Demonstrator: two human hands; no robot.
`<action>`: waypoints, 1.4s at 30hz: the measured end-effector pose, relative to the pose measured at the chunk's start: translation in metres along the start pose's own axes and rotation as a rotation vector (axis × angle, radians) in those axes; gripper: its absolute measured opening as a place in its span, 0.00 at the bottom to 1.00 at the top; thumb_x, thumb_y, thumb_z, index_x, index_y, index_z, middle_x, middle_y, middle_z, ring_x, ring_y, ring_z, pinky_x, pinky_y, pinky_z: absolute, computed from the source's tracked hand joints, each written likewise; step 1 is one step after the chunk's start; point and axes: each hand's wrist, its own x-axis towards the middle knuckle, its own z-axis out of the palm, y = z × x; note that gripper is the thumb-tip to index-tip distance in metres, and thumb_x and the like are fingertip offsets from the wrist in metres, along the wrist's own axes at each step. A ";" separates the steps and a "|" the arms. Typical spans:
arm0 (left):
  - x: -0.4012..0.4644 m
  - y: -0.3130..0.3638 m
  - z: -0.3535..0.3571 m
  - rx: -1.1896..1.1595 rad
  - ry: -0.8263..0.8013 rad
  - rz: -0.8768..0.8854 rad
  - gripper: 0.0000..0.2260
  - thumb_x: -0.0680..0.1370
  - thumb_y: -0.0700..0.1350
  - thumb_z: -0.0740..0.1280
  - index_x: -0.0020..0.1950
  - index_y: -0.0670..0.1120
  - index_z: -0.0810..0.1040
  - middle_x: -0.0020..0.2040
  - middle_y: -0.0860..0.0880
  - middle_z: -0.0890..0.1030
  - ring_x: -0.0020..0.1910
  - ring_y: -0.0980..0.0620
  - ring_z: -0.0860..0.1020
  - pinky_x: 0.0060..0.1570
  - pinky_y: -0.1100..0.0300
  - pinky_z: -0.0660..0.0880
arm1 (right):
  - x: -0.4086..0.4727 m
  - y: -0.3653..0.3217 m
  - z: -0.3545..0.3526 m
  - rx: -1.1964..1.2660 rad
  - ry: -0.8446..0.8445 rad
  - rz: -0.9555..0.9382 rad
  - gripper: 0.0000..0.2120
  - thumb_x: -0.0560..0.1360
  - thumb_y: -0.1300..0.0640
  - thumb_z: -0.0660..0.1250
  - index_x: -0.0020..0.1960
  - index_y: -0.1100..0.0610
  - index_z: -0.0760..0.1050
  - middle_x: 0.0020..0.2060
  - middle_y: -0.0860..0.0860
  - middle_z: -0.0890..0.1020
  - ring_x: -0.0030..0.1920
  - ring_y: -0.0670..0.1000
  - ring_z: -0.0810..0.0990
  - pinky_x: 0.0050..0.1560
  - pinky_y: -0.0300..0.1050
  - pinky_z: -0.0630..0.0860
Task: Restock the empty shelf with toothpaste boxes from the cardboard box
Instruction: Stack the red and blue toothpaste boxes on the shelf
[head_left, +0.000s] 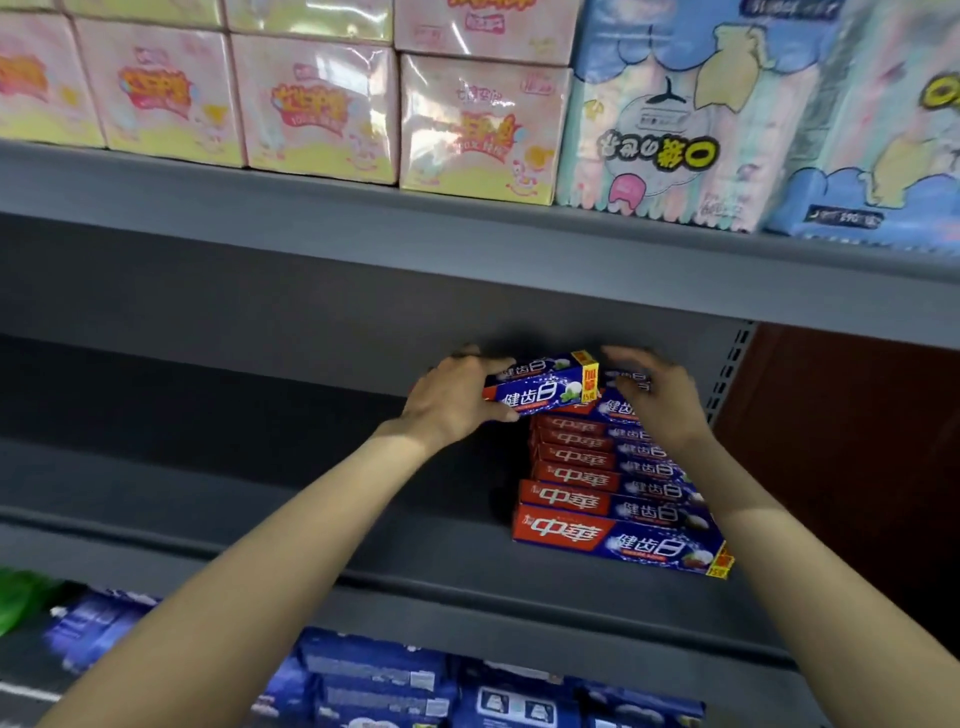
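Note:
A row of several red and blue toothpaste boxes (613, 499) lies on the grey middle shelf (260, 483), near its right end. My left hand (457, 400) grips one more toothpaste box (545, 387) by its left end and holds it tilted over the back of the row. My right hand (654, 400) hovers at that box's right end, fingers bent over the back boxes; blur hides whether it holds anything. The cardboard box is out of view.
The shelf above carries pink wrapped packs (322, 109) and blue tissue packs (691, 114). Below the shelf lip lie dark blue packs (374, 675). A perforated upright (732, 369) and a brown panel (841, 441) close the right side. The shelf's left stretch is bare.

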 end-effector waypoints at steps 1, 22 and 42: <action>0.002 0.004 0.001 -0.018 -0.036 0.024 0.32 0.73 0.52 0.72 0.74 0.54 0.63 0.67 0.48 0.69 0.65 0.49 0.70 0.59 0.54 0.71 | -0.007 -0.006 -0.004 0.129 0.016 0.005 0.17 0.78 0.63 0.63 0.65 0.54 0.73 0.60 0.52 0.78 0.59 0.50 0.76 0.61 0.41 0.72; 0.031 0.036 0.046 -0.499 0.110 -0.207 0.17 0.76 0.42 0.69 0.63 0.39 0.73 0.60 0.41 0.79 0.58 0.46 0.78 0.55 0.59 0.73 | -0.024 0.036 -0.025 -0.091 0.134 0.160 0.16 0.77 0.56 0.66 0.62 0.61 0.76 0.56 0.58 0.81 0.56 0.55 0.79 0.48 0.40 0.70; 0.022 0.043 0.051 -0.324 0.054 -0.137 0.17 0.78 0.45 0.66 0.65 0.43 0.71 0.60 0.44 0.78 0.57 0.47 0.78 0.53 0.58 0.74 | -0.025 0.025 -0.018 -0.461 -0.084 0.126 0.22 0.76 0.63 0.64 0.70 0.60 0.67 0.67 0.58 0.68 0.69 0.59 0.64 0.69 0.50 0.64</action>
